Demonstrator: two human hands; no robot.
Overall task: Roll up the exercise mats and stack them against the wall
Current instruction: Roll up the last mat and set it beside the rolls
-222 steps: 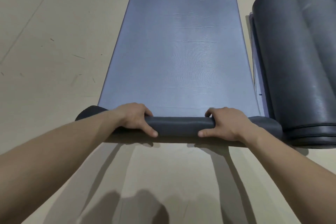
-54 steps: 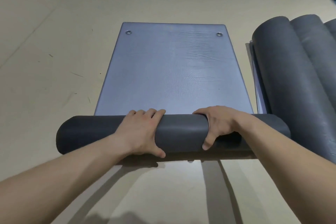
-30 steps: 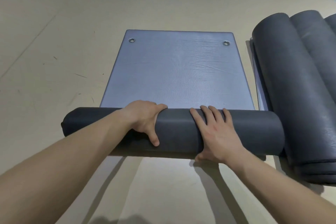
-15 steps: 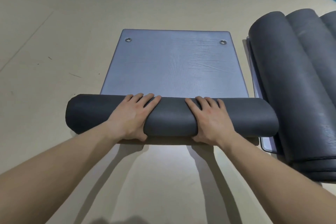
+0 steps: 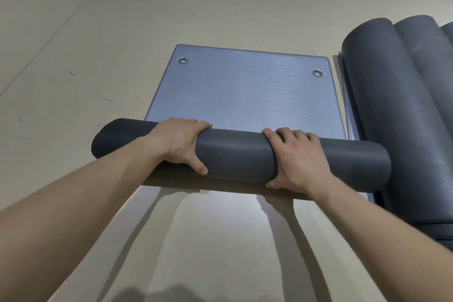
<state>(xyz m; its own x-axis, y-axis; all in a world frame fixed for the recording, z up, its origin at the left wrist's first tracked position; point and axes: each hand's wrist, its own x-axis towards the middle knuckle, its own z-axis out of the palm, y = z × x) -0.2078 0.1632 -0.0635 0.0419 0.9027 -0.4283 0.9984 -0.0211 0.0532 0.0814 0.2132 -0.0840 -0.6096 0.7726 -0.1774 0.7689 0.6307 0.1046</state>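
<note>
Pale beige flooring [image 5: 73,19], scuffed in places, is spread under the whole scene; no wall is shown. At the near centre the left hand [image 5: 179,144] is wrapped over a dark grey roll [image 5: 237,152], its fingers curled across the top and its thumb pressed against the near side. The right hand [image 5: 296,159] is set on the same roll further right, fingers curled over the crest and thumb tucked low on the near face, so the roll is gripped by both hands. That roll is the wound-up part of a grey-blue padded vinyl exercise mat [image 5: 245,95]. Its unrolled stretch is laid flat on the floor beyond the hands and ends in a far edge with two round metal eyelets [image 5: 182,60] [image 5: 318,72], one near each corner. Just beside the roll's right end, several finished dark grey rolled mats [image 5: 392,105] are laid side by side.

The rolling step is judged to be in hand and well past halfway. The next move is judged to call for even forward pressure from both hands, so that the roll is kept square and tight up to the eyelet edge. Carrying to a wall is not yet begun. No brand, label or writing can be read on anything.
</note>
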